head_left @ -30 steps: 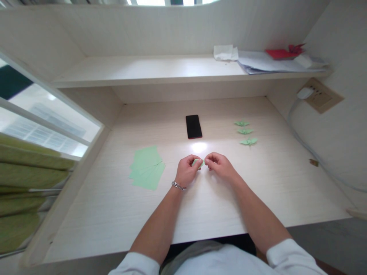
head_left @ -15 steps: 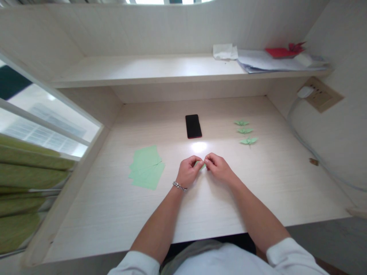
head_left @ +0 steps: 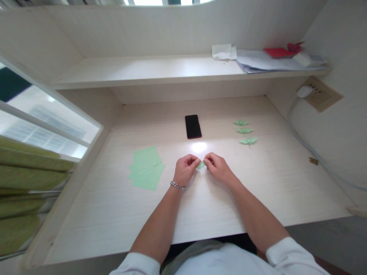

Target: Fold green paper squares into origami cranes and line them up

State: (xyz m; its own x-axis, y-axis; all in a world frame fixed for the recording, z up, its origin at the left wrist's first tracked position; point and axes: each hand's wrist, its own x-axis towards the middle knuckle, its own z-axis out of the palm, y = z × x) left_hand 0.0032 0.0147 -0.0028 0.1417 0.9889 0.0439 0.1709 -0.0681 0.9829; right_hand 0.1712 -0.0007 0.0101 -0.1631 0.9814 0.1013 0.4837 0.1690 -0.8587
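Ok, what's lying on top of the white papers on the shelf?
On the white papers lie a flat red piece, with a red folded shape at its right end, and a whitish object too blurred to name. What lies beneath these is covered.

- Readable text, labels, brands, numbers or signs: none legible.
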